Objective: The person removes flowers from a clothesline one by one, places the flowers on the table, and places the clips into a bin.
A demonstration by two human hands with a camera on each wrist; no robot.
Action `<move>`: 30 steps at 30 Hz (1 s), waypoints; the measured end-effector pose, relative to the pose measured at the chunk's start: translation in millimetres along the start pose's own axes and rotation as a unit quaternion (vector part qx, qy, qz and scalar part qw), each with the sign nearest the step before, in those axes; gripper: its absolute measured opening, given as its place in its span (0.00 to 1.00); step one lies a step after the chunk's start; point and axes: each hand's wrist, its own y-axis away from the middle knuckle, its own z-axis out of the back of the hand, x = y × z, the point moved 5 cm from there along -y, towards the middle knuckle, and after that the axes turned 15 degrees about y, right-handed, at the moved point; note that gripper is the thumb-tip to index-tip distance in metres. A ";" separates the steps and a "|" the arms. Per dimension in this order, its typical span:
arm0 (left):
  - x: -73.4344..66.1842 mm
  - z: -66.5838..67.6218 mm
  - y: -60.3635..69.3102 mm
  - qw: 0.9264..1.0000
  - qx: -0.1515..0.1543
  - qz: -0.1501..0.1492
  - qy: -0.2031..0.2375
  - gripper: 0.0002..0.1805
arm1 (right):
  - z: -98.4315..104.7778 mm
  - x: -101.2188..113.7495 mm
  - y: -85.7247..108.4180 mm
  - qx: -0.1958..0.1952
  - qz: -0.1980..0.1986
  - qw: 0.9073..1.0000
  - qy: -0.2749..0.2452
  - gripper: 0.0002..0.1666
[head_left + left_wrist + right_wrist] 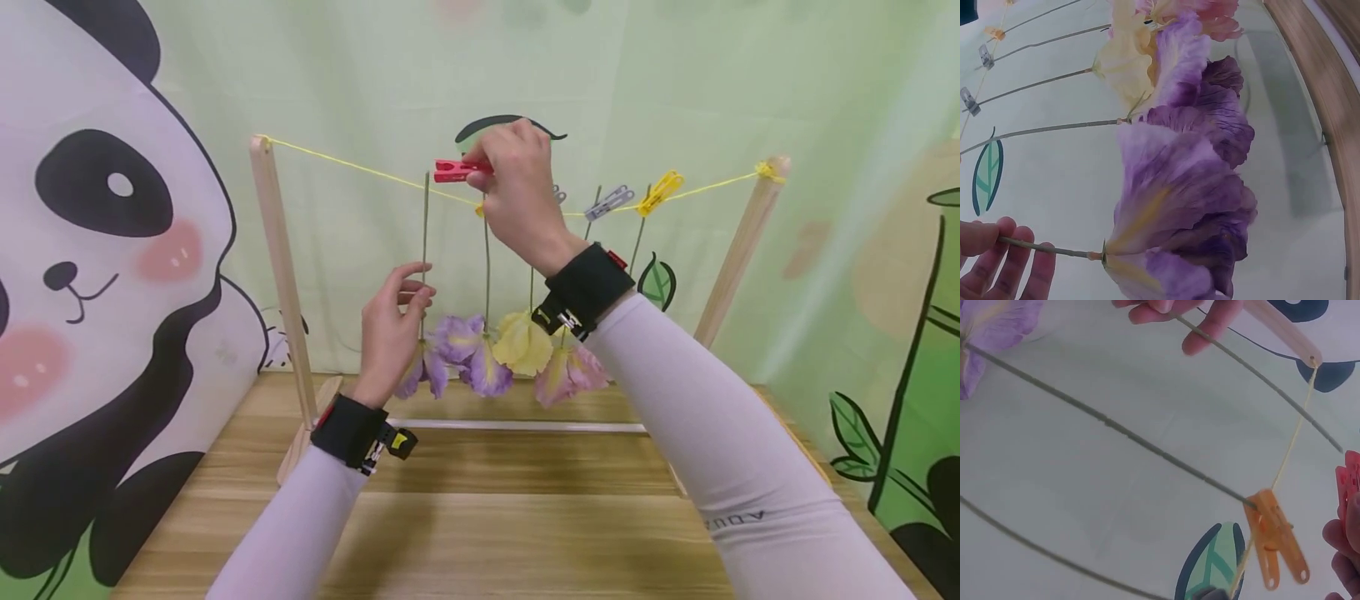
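Note:
My left hand (pixel 392 329) pinches the green stem (pixel 1063 252) of a purple artificial flower (pixel 1179 206) between thumb and fingers. Its bloom hangs down, and the stem rises to a free end beside the yellow string (pixel 337 158). Up at that end, my right hand (pixel 519 192) grips a red clothespin (pixel 450 171), its jaws pointing left toward the stem tip and apparently just apart from it. Close by, an orange clothespin (pixel 1272 537) clamps another stem (pixel 1129 431) to the string. My right hand covers part of the string in the head view.
Farther right, grey (pixel 609 203) and yellow (pixel 660 193) clothespins hold stems on the string. A yellow flower (pixel 522 343) and a pink flower (pixel 564 375) hang there. Wooden posts (pixel 281 275) carry the string, with a white bar (pixel 517 426) low between them above the wooden table (pixel 480 533).

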 end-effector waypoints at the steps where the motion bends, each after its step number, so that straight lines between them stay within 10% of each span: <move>1: 0.5 0.7 0.5 1.000 -0.002 0.000 0.001 0.17 | 1.5 -1.3 1.7 0.000 -0.003 1.000 0.000 0.07; 18: -4.0 26.2 17.8 1.000 -0.019 -0.022 0.007 0.17 | 39.2 -35.3 54.5 -0.080 0.005 0.996 -0.049 0.17; 30: -7.4 24.3 49.1 0.992 0.018 -0.102 -0.070 0.16 | 64.5 -94.5 117.7 -0.147 -0.056 0.986 -0.062 0.18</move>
